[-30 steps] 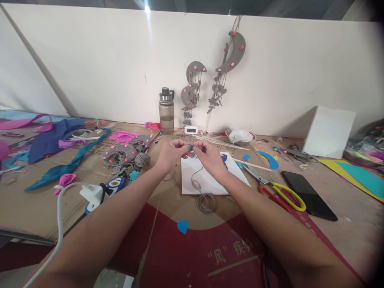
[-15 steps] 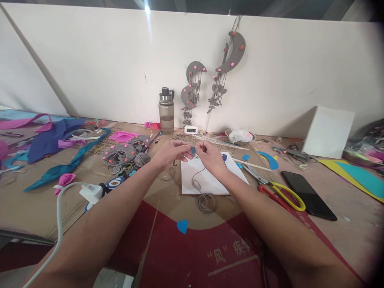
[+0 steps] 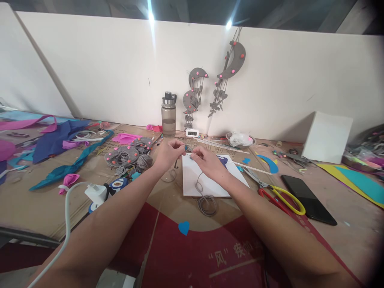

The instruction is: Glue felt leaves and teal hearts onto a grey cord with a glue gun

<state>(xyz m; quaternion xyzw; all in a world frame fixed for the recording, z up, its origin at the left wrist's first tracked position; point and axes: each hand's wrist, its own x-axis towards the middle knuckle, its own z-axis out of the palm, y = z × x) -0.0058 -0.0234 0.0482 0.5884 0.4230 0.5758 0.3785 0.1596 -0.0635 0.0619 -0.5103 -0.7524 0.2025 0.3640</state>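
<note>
Both of my hands meet over the far edge of a white sheet (image 3: 210,185). My left hand (image 3: 168,154) pinches a small blue felt piece (image 3: 186,148) between thumb and fingers. My right hand (image 3: 207,162) pinches the grey cord (image 3: 198,182) close beside that piece. The cord runs down over the sheet into a loose coil (image 3: 207,205) on the cardboard. A blue felt heart (image 3: 183,227) lies nearer to me on the red mat.
Grey felt moons with pink dots (image 3: 129,154) lie left of my hands; a water bottle (image 3: 168,115) and hanging moon mobiles (image 3: 231,60) stand at the wall. Yellow-and-red scissors (image 3: 280,196), a black phone (image 3: 309,200), a white box (image 3: 327,137) and a charger cable (image 3: 96,193) surround the sheet.
My hands dropped slightly and shifted left; the right hand slid lower along the cord. The camera tilted a little, so the wall and bottle sit lower in view.
</note>
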